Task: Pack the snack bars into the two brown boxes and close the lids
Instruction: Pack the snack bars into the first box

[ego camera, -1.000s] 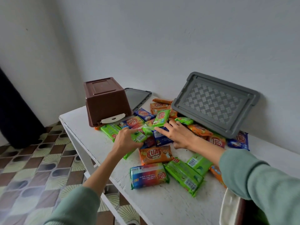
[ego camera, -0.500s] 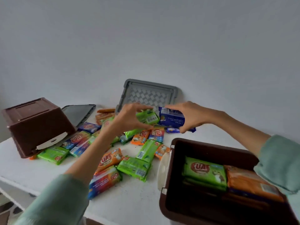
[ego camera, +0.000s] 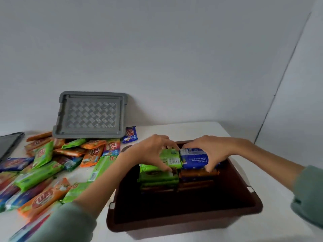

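Note:
An open brown box [ego camera: 183, 219] stands at the table's near right. Stacks of green and orange snack bars fill its far part. Over them my left hand [ego camera: 150, 152] grips a green snack bar [ego camera: 170, 158], and my right hand [ego camera: 209, 149] grips a blue snack bar [ego camera: 193, 158] right beside it. The two bars touch end to end just above the stacks. A heap of loose snack bars [ego camera: 52, 165] in green, orange and blue covers the table to the left. The second brown box is out of view.
A grey lid [ego camera: 90, 116] leans against the wall behind the heap. The edge of a dark lid [ego camera: 9, 144] lies flat at the far left. One blue bar [ego camera: 130, 134] lies beside the grey lid. The white table [ego camera: 272, 222] ends on the right near a wall corner.
Both hands took a bar from the heap, lifted it, and carried it right and down over the open box. The view swung right, so the upturned brown box left the frame.

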The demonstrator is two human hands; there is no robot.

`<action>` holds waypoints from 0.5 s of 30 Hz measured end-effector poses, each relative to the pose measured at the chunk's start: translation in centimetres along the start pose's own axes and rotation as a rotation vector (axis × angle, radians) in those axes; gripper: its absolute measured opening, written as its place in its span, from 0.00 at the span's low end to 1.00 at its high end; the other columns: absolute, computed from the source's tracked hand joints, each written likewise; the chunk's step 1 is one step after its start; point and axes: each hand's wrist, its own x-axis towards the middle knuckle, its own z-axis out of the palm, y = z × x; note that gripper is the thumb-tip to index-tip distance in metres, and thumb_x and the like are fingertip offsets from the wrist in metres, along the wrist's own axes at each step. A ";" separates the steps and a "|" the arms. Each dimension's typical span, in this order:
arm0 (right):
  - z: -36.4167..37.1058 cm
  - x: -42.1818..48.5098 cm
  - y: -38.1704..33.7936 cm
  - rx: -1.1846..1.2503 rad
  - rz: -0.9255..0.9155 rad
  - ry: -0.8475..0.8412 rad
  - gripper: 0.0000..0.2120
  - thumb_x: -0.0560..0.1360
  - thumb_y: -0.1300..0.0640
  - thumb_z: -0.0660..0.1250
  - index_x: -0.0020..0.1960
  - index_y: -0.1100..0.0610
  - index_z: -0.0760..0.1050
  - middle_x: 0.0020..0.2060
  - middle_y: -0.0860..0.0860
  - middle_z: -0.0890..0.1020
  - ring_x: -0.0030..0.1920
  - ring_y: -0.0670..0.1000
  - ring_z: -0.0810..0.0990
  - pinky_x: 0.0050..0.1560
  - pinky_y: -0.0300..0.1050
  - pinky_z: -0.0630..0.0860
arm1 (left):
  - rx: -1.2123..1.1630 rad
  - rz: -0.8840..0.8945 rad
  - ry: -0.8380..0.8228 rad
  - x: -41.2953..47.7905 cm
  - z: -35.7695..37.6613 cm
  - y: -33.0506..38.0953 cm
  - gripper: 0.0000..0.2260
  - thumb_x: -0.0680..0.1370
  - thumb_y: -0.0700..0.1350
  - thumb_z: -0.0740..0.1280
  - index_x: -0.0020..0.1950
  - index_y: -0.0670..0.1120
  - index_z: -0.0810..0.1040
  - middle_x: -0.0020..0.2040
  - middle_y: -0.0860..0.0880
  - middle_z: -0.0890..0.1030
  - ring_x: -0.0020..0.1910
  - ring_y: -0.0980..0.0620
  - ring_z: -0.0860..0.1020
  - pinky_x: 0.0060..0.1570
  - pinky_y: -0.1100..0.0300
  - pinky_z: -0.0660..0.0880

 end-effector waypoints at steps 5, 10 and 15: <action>2.6 0.1 0.3 -0.126 0.042 0.076 0.42 0.64 0.52 0.75 0.72 0.48 0.57 0.54 0.50 0.69 0.52 0.47 0.68 0.49 0.39 0.69 | 0.206 0.023 -0.036 0.7 2.2 0.1 0.30 0.69 0.57 0.71 0.68 0.53 0.67 0.61 0.50 0.72 0.58 0.53 0.70 0.49 0.64 0.65; 3.4 -0.1 -0.3 -0.210 0.054 0.112 0.42 0.67 0.49 0.73 0.74 0.49 0.54 0.61 0.51 0.66 0.60 0.49 0.68 0.53 0.40 0.70 | 0.321 0.058 -0.022 0.5 2.3 0.3 0.30 0.71 0.59 0.68 0.71 0.53 0.65 0.63 0.51 0.73 0.60 0.53 0.70 0.50 0.62 0.65; 3.4 -0.1 -1.4 -0.288 0.053 0.206 0.34 0.67 0.52 0.72 0.71 0.50 0.63 0.62 0.53 0.63 0.59 0.51 0.68 0.47 0.41 0.71 | 0.456 0.123 0.034 0.4 1.9 0.5 0.26 0.71 0.61 0.67 0.66 0.52 0.72 0.65 0.51 0.73 0.61 0.53 0.71 0.61 0.56 0.64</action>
